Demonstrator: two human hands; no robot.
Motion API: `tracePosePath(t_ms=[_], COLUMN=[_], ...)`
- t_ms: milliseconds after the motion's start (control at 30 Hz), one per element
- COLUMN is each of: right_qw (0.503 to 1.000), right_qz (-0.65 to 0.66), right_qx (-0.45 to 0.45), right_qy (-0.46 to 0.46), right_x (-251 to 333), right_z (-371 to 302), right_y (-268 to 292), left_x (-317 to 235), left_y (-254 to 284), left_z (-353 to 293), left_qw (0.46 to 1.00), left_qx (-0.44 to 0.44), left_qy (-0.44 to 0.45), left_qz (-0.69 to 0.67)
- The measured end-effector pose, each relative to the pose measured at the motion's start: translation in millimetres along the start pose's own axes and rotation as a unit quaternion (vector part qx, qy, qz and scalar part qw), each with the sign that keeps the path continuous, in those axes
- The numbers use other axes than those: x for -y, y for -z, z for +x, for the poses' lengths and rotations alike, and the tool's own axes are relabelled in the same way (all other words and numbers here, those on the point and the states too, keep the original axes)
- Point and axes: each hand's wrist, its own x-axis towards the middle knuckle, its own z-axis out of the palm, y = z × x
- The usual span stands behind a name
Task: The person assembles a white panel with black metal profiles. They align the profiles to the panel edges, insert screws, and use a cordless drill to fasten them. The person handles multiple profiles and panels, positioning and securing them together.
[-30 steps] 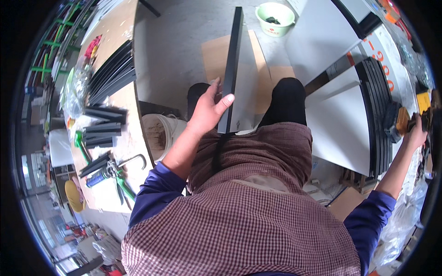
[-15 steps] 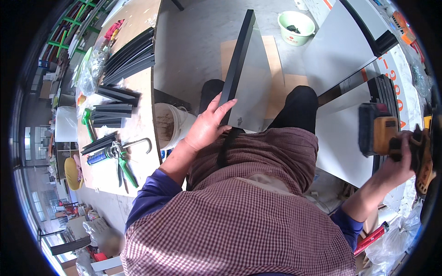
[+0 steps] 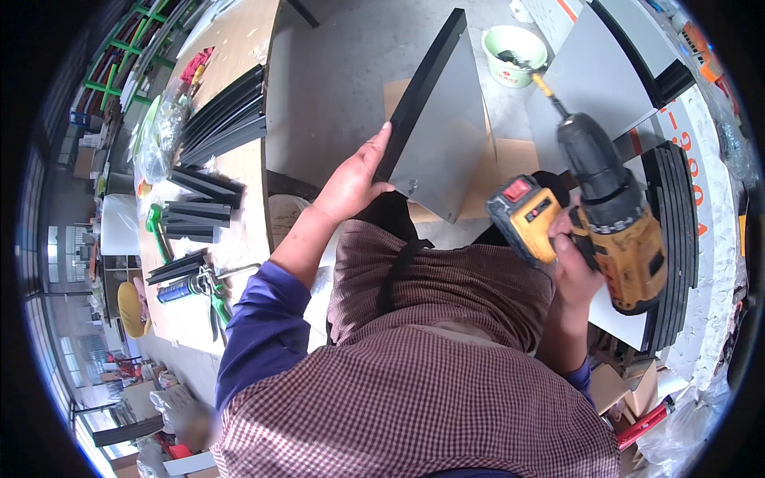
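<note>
My left hand (image 3: 351, 179) grips the near end of a thin grey panel (image 3: 446, 131). A black profile strip (image 3: 422, 84) runs along the panel's left edge, and my fingers lie against it. The panel stands tilted in front of my lap, leaning to the right at its far end. In my right hand (image 3: 575, 267) is a yellow and black cordless drill (image 3: 613, 215), held by its handle. Its long bit (image 3: 548, 89) points forward, apart from the panel. The drill's battery (image 3: 522, 215) faces left, toward my lap.
A wooden workbench (image 3: 239, 36) on the left bears several black profiles (image 3: 227, 103) and a caulking gun (image 3: 179, 291). A pale green bucket (image 3: 510, 76) stands ahead on the floor. To the right are a white panel (image 3: 586, 103) and a stack of black-edged pieces (image 3: 673, 247).
My right hand has brought the drill in from the far right, and its bit now points forward. The panel has turned, showing more of its grey face, and my left hand has shifted slightly forward.
</note>
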Motion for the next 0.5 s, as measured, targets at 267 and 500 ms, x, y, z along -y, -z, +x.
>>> tracePosePath(t_ms=[267, 500], right_qw=[0.940, 0.977], right_qz=[-0.323, 0.004], right_qx=[0.106, 0.183], right_qy=[-0.025, -0.108], right_x=[-92.1, -119.5], right_z=[-17.9, 8.9], right_y=[-2.1, -12.9], left_x=[22.5, 18.9], left_y=[23.0, 2.8], left_z=[39.4, 99.7], left_qw=[0.937, 0.892], left_qx=[0.010, 0.067], left_qy=[0.261, 0.404], left_qz=[-0.233, -0.192])
